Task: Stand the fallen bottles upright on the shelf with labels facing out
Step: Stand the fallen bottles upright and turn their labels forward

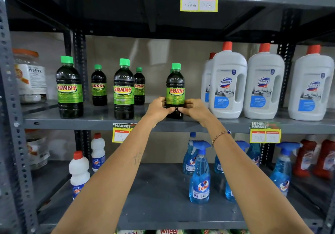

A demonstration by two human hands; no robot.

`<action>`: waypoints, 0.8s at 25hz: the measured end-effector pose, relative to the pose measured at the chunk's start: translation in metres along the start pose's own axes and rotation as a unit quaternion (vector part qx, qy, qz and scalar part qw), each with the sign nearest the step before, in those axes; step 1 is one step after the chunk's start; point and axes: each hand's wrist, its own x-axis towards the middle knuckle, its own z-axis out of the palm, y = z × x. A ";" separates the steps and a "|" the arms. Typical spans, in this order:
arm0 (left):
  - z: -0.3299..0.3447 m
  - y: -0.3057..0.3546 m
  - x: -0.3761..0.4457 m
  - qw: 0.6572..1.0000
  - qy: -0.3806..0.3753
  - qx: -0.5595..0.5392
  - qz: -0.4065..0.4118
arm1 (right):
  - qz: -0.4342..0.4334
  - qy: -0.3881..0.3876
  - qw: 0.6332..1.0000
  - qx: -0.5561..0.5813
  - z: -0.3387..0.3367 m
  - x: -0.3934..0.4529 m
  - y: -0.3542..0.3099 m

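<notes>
While both hands reach up to the middle shelf (101,120), they wrap around one dark Sunny bottle (175,89). The left hand (159,108) holds its left side and the right hand (194,108) holds its right side. The fingers curl round the low part of the bottle, and the thumbs nearly meet in front, just under the label. The bottle stands up straight near the front edge of the shelf. Its green cap (176,66) is on top, and its green label with the red word faces out.

Four more Sunny bottles stand to the left. A big one (69,89) is far left and another big one (124,90) is nearer the hands. Two small ones (98,86) (139,87) stand farther back. All of them are upright with labels facing out.

To the right stand white Domex jugs (228,83) with red caps, close beside the held bottle. A jar (30,76) sits at the far left of the same shelf.

On the shelf below are blue spray bottles (199,175), small white bottles (79,174) with red caps, and red bottles (304,157) on the right. Yellow price tags (265,133) hang on the shelf edges. The right wrist wears a bead bracelet (220,136).
</notes>
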 end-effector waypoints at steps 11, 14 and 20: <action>-0.007 0.009 -0.033 0.999 -0.002 -0.008 0.038 | -0.015 0.004 0.999 0.028 -0.002 -0.028 -0.005; -0.006 0.010 -0.038 0.999 -0.003 0.002 0.043 | -0.004 0.005 1.000 0.025 -0.001 -0.033 -0.006; -0.019 0.008 -0.046 0.989 0.099 0.039 0.098 | -0.077 0.234 0.968 -0.040 0.009 -0.051 -0.023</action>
